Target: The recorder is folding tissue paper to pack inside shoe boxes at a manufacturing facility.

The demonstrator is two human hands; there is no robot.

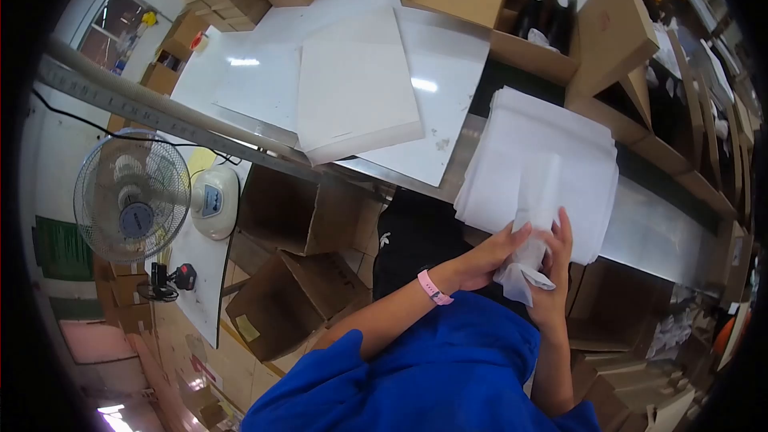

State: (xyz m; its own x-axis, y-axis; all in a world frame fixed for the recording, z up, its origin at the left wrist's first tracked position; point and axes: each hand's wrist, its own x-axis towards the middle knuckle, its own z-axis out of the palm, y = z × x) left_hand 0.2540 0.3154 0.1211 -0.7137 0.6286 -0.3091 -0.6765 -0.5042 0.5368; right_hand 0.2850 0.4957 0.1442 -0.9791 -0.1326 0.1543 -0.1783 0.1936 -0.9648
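Observation:
A long bundle rolled in thin white paper (536, 192) lies over a stack of white paper sheets (584, 140). What is inside the wrap, if anything, is hidden. My left hand (490, 258), below a pink wristband, closes on the near left side of the bundle. From the right, my right hand (554, 260) wraps round the same end with its fingers bent. Loose, crumpled paper (524, 278) sticks out between both hands at the near end.
Behind the stack, an open cardboard box (532, 52) holds dark bottles (531, 12). More open boxes line the right side. A thicker pile of white sheets (360, 88) lies on the white table (248, 80). At left are a fan (132, 196) and empty cartons (296, 300).

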